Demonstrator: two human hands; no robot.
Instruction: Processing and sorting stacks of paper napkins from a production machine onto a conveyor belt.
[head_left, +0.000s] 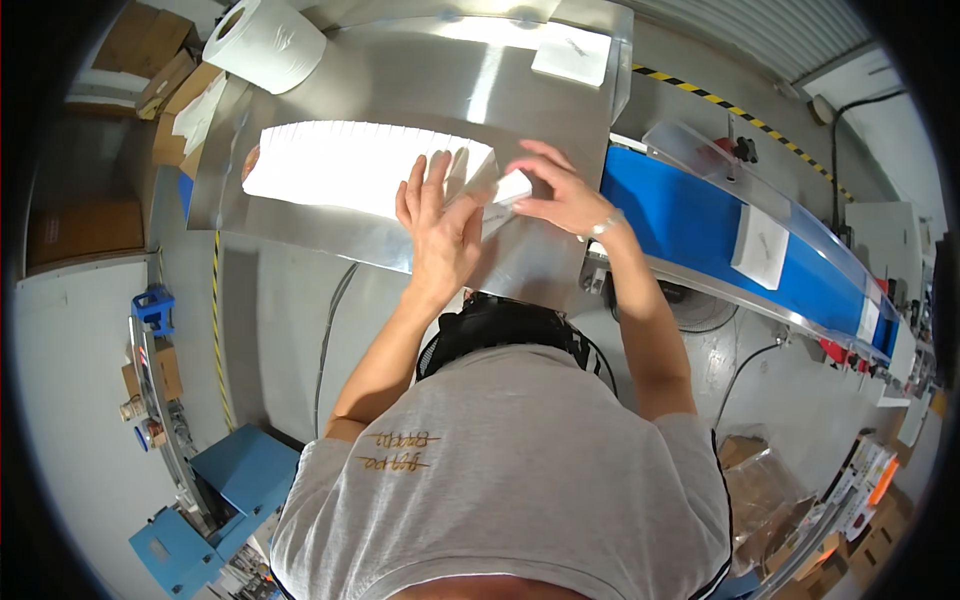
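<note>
A long row of flat white boxes [330, 165], packed side by side, runs across the metal table in front of me. My left hand [438, 225] rests at the right end of this row with its fingers spread over the boxes. Just right of it, a single white box [513, 187] sits between the thumb and fingers of my right hand [565, 195]. Part of that box is hidden behind my left hand. One more flat white box [572, 54] lies at the table's far right corner.
A blue conveyor belt [680, 215] with a clear side guard [780, 205] leads off to the right, carrying a white box [760, 247]. A big white paper roll [265, 45] stands at the far left of the metal table [400, 80]. Cardboard boxes [190, 100] are stacked beyond it.
</note>
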